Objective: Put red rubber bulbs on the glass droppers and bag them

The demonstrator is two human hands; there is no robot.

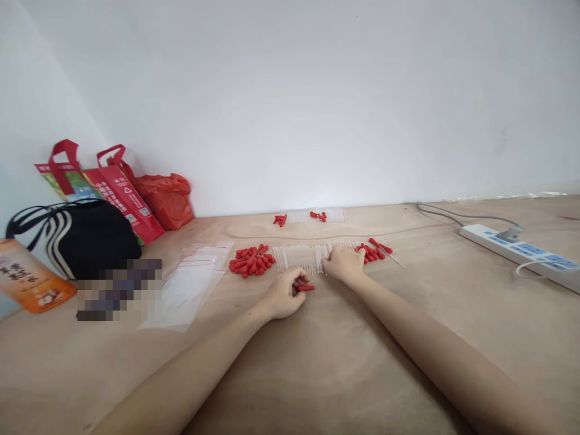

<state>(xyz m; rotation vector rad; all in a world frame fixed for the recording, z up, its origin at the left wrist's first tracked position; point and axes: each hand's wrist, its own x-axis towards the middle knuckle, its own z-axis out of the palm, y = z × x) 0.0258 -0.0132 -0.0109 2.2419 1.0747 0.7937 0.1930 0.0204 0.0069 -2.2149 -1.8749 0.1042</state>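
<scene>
Red piece (pixel 306 288) held sideways; sticks (pixel 292 258) rowed

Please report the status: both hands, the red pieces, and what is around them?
Left hand holding one red piece. Right hand at row of thin white sticks, grip hidden. Red piles at both ends.

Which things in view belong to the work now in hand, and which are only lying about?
Belong to the work:
red piece, in the left hand
sticks, at the right hand
red piles
clear bags, probably

Seem only lying about:
power strip
black bag
red bag
printed bags
orange pack
blurred thing, unclear what
</scene>
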